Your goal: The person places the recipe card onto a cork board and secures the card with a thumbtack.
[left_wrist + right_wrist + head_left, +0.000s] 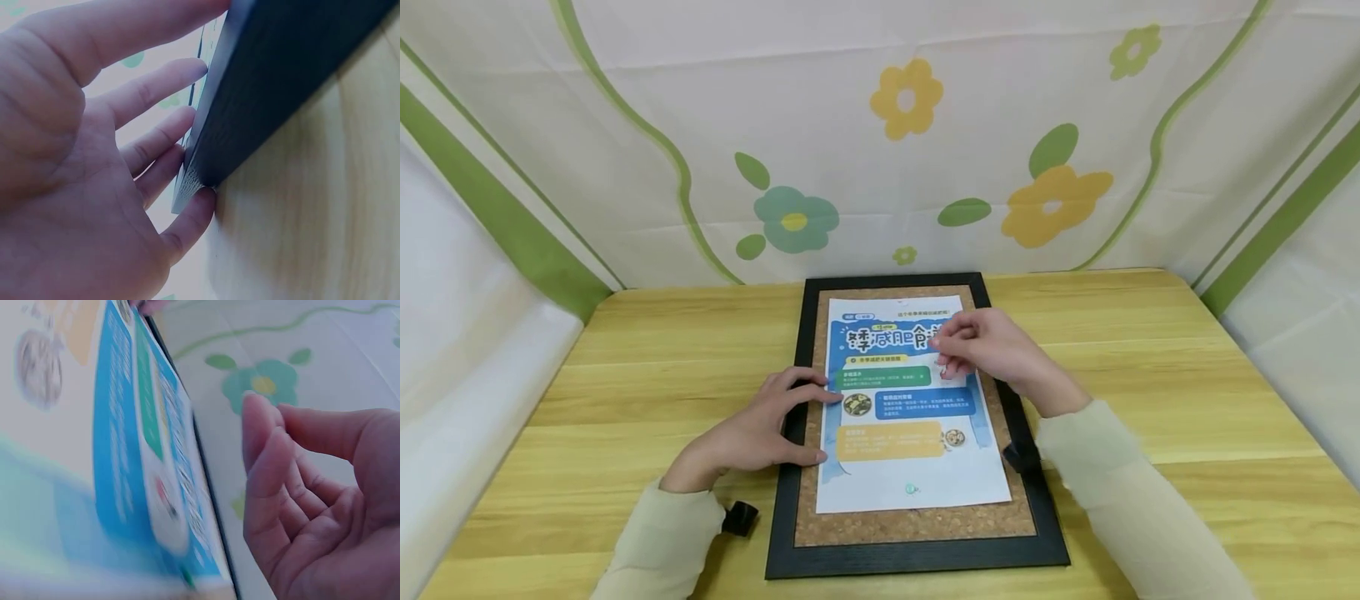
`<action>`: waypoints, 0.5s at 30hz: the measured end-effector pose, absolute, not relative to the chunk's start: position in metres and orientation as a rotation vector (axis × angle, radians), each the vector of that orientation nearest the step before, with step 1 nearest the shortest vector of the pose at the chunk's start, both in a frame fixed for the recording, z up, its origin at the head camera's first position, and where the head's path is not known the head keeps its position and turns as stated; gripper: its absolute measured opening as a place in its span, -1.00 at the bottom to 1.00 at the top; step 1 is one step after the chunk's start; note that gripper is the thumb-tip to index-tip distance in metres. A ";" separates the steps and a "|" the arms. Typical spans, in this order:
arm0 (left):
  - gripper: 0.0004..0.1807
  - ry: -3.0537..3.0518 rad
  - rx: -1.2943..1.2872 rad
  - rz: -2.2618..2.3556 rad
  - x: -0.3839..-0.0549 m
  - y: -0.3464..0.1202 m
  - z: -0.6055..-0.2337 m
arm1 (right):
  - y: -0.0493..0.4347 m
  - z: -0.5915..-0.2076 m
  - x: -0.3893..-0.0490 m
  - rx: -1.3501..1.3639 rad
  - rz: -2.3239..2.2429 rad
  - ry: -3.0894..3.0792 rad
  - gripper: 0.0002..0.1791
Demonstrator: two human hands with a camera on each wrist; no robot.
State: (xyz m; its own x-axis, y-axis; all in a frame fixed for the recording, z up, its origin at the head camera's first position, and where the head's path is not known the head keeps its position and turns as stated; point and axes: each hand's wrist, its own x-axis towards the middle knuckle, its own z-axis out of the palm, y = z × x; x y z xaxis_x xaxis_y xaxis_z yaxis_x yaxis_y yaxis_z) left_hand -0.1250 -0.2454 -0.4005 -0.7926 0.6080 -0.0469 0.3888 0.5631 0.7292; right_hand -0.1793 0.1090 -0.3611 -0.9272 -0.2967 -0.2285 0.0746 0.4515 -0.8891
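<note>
A black-framed cork board (917,527) lies on the table. On its cork sits a printed paper sheet (880,492) with blue, green and yellow panels. My left hand (760,425) reaches over the board's left edge, fingers spread, fingertips on the sheet's left margin. In the left wrist view its fingers rest along the black frame (250,81). Above the sheet's upper right part, my right hand (988,350) has its thumb and forefinger together; nothing shows between them in the right wrist view. A small green pushpin-like dot (911,489) appears near the sheet's bottom.
The wooden table (1150,375) extends to both sides of the board. Behind it hangs a white cloth (850,125) printed with flowers. Black straps with small blocks (741,518) are on both wrists, the right one close to the frame's right side.
</note>
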 end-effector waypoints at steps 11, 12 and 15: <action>-0.32 2.500 0.808 1.076 -0.126 -0.244 -0.402 | 0.044 -0.380 -0.199 -0.145 -1.548 2.194 -0.77; -0.33 2.499 0.808 1.076 -0.126 -0.245 -0.403 | 0.039 -0.382 -0.200 -0.156 -1.543 2.187 -0.77; -0.33 2.493 0.790 1.075 -0.126 -0.246 -0.403 | 0.027 -0.387 -0.204 -0.176 -1.528 2.151 -0.77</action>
